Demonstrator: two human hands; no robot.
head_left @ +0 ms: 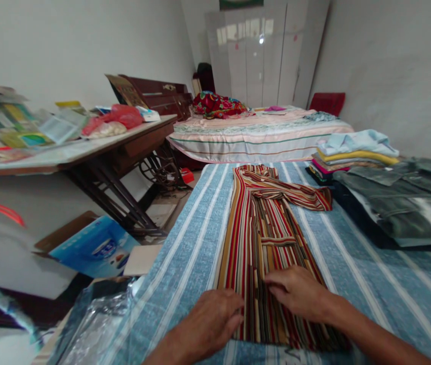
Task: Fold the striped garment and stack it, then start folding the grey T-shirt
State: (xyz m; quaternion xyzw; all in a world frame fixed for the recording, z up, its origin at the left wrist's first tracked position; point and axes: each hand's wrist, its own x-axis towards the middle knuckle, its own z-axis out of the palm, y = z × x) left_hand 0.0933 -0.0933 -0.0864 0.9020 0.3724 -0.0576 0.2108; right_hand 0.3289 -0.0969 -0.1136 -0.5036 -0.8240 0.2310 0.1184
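- Left hand (pixel 215 317): my forearm enters from the bottom edge, left of centre, and angles up and right. Back of hand up, fingers together and half curled, tips at the near left edge of the striped garment.
- Right hand (pixel 301 293): my forearm enters from the lower right corner and angles up and left. Wrist nearly straight, fingers bent, index and thumb directed at the middle of the garment's lower part.
- State of hands: neither is clenched. I cannot tell whether the fingertips pinch fabric or only rest on it.
- Striped garment (pixel 240 218): lies lengthwise before me on the blue striped cover (pixel 185 248), lower end under my hands, collar end away from me. One sleeve crosses the upper part, its cuff on the cover to the right.
- Left of the cover, low: clear plastic bag (pixel 101 319); farther, blue box (pixel 99 246).
- Right, on the cover: dark green garment (pixel 416 197); just beyond, folded stack (pixel 359 152), pale blue on top.
- Left: bench (pixel 141 133), carrying a red plastic bag (pixel 126 116) among packets.
- Beyond: bed (pixel 261 137) with red floral bundle (pixel 219 105).
- Farthest: pale wardrobe (pixel 253 66).
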